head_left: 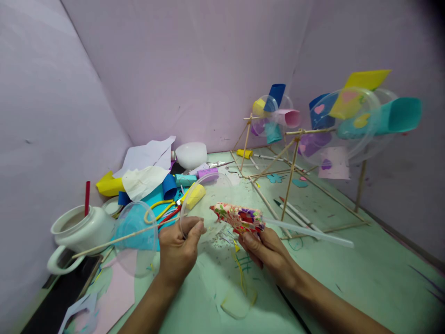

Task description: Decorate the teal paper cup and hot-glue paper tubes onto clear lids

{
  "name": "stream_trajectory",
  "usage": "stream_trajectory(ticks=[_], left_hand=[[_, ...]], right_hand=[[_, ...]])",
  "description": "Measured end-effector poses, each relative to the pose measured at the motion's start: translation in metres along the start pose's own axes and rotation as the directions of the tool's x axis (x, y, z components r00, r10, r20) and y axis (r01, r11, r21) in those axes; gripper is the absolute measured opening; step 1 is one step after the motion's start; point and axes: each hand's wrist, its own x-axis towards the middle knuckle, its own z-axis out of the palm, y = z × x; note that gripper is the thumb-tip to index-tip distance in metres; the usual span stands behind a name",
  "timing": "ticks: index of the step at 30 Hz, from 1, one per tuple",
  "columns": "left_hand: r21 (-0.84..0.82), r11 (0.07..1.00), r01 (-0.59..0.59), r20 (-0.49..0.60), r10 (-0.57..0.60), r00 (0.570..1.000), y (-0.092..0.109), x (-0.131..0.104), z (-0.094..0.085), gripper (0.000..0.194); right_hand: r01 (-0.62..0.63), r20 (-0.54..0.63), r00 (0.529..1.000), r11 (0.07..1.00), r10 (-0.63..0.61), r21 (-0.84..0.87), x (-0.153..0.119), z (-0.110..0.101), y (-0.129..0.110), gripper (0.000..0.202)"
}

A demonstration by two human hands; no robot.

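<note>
My left hand (179, 248) pinches a thin wooden stick (118, 240) that runs through two clear plastic discs. One clear disc (136, 232) is left of the hand; the other disc (217, 185) stands upright at its fingertips. My right hand (267, 253) is wrapped round the handle of a flower-patterned glue gun (239, 215). Its red nozzle points left toward the right-hand disc, and a long translucent glue stick (313, 234) extends from its back.
Two stick frames with colourful paper-and-disc wheels (358, 118) stand at the right. Scissors (158, 211), paper rolls (193, 195) and paper sheets (146, 155) lie left of centre. A white teapot (81, 232) is at the left. Pencils (299, 215) lie at the right.
</note>
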Motion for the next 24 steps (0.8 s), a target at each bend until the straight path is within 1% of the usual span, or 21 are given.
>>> stream_trajectory(ticks=[5,10,15,19,24], left_hand=[[0.003,1.0,-0.005,-0.005,0.005,1.0,0.0005,0.0006,-0.0001,0.012],[0.002,1.0,0.017,-0.006,-0.017,1.0,0.0014,-0.0005,0.002,0.01],[-0.006,1.0,0.02,-0.001,-0.02,1.0,0.0012,-0.001,0.0015,0.012],[-0.01,0.999,0.033,-0.002,-0.033,0.999,0.0008,-0.0007,0.0007,0.01],[-0.016,0.998,0.062,0.024,-0.062,0.998,0.0001,-0.0001,0.0015,0.012]], right_hand=[[0.01,-0.026,1.0,1.0,-0.01,0.027,0.0001,0.0004,0.0003,0.041],[0.003,-0.034,0.999,0.998,-0.001,0.068,-0.001,0.0006,0.0029,0.038],[0.012,-0.053,0.999,0.997,-0.008,0.074,-0.001,0.0007,0.003,0.035],[0.017,-0.04,0.999,0.997,-0.015,0.07,-0.0004,0.0012,0.0019,0.036],[0.011,-0.042,0.999,0.998,-0.008,0.062,-0.0003,0.0017,0.0014,0.034]])
